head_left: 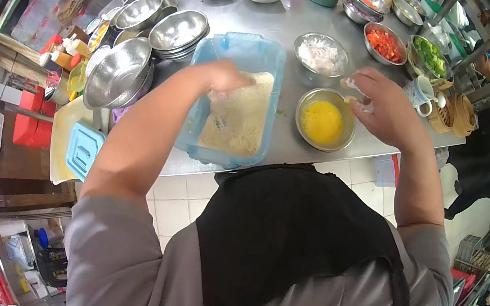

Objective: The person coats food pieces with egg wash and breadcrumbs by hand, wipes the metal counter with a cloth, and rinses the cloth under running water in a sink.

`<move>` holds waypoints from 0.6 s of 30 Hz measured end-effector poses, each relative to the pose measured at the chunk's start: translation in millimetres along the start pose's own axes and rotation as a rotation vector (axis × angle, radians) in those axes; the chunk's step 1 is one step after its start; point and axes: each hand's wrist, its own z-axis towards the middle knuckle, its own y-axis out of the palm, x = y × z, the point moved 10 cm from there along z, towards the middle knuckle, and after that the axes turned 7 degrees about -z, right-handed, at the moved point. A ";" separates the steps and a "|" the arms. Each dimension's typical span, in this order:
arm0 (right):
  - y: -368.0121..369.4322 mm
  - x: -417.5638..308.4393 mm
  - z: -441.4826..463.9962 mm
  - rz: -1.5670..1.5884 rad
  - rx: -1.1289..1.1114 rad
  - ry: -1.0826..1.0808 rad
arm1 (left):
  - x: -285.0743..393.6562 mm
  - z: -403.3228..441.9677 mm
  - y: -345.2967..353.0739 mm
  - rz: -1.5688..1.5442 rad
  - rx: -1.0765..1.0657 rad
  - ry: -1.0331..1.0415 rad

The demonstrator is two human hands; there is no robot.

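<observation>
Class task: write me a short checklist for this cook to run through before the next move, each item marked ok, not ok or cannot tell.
1. Light-blue rectangular plastic tub uncovered: ok, its top is open.
2. Fine beige crumbs available: ok, they spread across the tub's bottom.
3. Left hand clear of the tub: not ok, it reaches inside.
4. Left hand empty: cannot tell, its fingers are blurred.
5. Round silver metal bowl of yellow liquid upright: ok, it stands on the shiny grey metal table.
6. Right hand empty: cannot tell, its curled fingers are beside that bowl.
</observation>
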 end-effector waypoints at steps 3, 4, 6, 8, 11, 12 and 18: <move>1.1 0.3 -0.8 0.023 -0.004 0.030 | -8.1 29.8 18.7 -0.076 -0.151 0.021; 2.0 0.8 -1.5 0.033 -0.007 0.044 | -19.4 40.8 44.5 -0.085 -0.217 0.067; 8.5 -2.4 -2.9 0.038 -0.011 0.011 | -19.9 37.7 67.4 -0.060 -0.266 0.121; 8.2 -1.3 -4.1 0.033 0.000 0.007 | -8.1 29.7 67.5 0.016 -0.242 0.141; 3.6 -0.2 -7.3 0.045 -0.006 0.039 | 4.3 29.0 34.3 0.036 -0.168 0.079; 1.3 1.3 -8.7 0.062 -0.016 0.062 | 8.6 25.6 24.9 0.003 -0.128 0.056; 4.3 1.7 -10.3 0.041 0.000 0.043 | -5.2 58.5 46.0 0.200 -0.128 0.119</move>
